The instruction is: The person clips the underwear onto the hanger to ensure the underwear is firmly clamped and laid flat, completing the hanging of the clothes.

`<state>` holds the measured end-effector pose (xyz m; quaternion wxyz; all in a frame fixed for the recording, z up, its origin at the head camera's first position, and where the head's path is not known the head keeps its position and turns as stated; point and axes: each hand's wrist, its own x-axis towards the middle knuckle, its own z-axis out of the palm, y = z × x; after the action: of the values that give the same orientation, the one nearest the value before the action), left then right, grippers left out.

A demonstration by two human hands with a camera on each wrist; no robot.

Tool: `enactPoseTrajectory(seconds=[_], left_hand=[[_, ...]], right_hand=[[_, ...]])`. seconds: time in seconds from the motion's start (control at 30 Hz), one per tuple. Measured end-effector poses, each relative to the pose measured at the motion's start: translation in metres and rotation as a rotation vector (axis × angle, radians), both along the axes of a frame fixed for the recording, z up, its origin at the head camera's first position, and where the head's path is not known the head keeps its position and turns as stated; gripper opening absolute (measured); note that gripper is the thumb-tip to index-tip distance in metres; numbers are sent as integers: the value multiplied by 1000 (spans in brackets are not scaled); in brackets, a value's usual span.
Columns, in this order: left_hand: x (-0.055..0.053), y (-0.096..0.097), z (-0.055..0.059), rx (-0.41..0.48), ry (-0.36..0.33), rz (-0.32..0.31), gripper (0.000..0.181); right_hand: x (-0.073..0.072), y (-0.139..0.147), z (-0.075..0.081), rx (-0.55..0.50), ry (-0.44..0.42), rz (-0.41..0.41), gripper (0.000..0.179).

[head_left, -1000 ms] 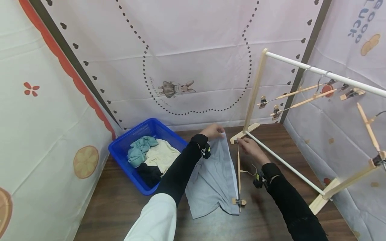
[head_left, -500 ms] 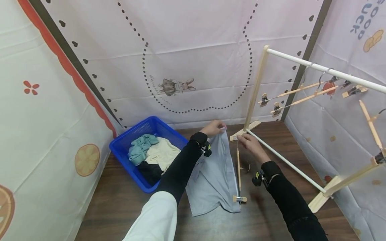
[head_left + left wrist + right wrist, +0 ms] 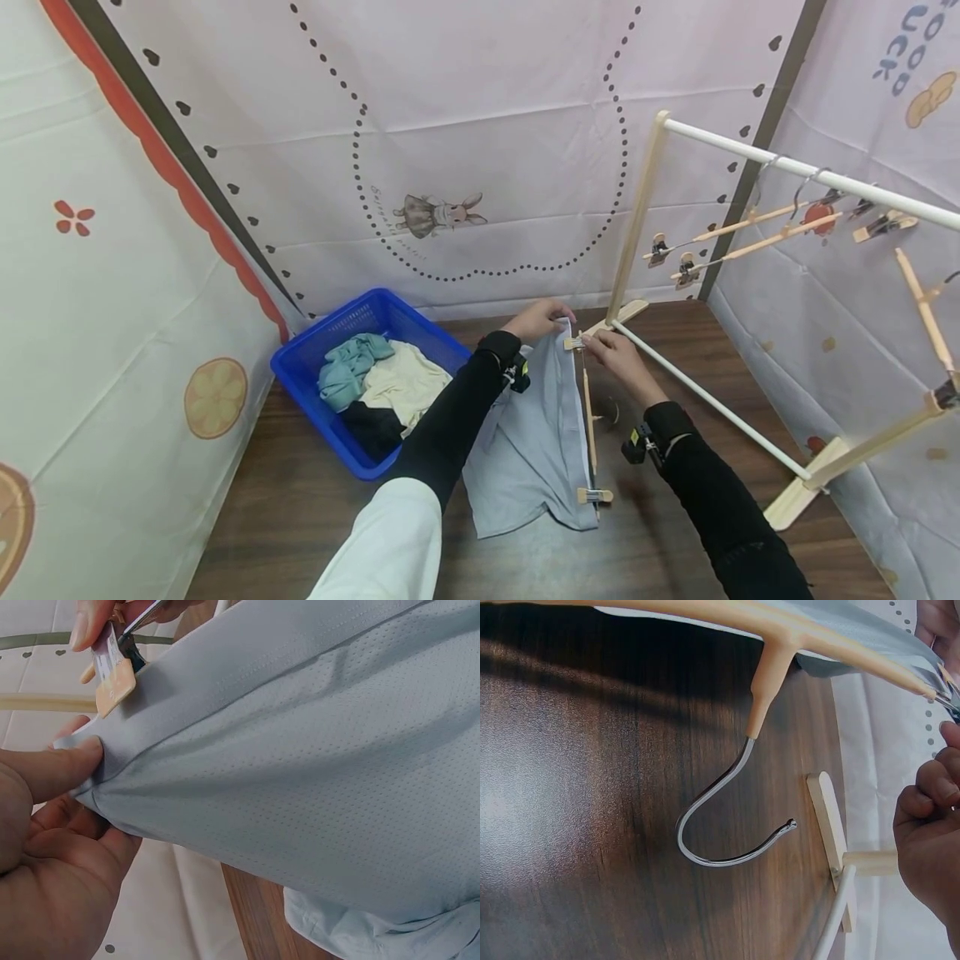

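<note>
My left hand (image 3: 542,321) is pinching the far corner of the grey-blue garment (image 3: 532,442), the thumb pressing on the top face of the band and the fingers curling underneath. My right hand (image 3: 621,354) is pinching the far clip (image 3: 573,343) of a hanger (image 3: 588,417), just to the right of my left hand, so the clip is sitting between the two. In the left wrist view a wooden tab of that clip is overlapping the edge of the band, close by my left thumb; I cannot tell whether it is biting the cloth.

The garment is lying mostly below my left hand, spreading toward me over the wood surface (image 3: 247,517), its band running along the right side beside the hanger. The near clip (image 3: 595,496) is sitting on the band at the end closest to me, well apart from both hands. The hook (image 3: 681,832) is pointing right, away from the garment.

To the left of the garment, a blue basket (image 3: 408,333) is holding teal cloth (image 3: 352,367), cream cloth (image 3: 405,383) and black cloth (image 3: 372,429). To the right of my right hand the rack (image 3: 637,217) is standing, with more hangers (image 3: 780,239) hanging from its top rail.
</note>
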<state>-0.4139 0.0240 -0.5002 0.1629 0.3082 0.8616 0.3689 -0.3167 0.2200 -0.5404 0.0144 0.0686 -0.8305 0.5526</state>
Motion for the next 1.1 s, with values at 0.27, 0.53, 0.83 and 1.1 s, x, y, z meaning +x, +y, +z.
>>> enactPoseTrajectory(seconds=[0.27, 0.53, 0.83, 1.1], left_hand=[[3, 2, 1, 52, -17, 43, 25], [3, 4, -1, 71, -12, 85, 22], [18, 3, -6, 55, 37, 99, 36], [47, 7, -18, -14, 39, 151, 41]], right_hand=[[1, -3, 3, 58, 17, 8, 40], [6, -6, 5, -9, -69, -11, 43], [9, -11, -1, -28, -247, -47, 50], [10, -3, -26, -42, -364, -37, 42]])
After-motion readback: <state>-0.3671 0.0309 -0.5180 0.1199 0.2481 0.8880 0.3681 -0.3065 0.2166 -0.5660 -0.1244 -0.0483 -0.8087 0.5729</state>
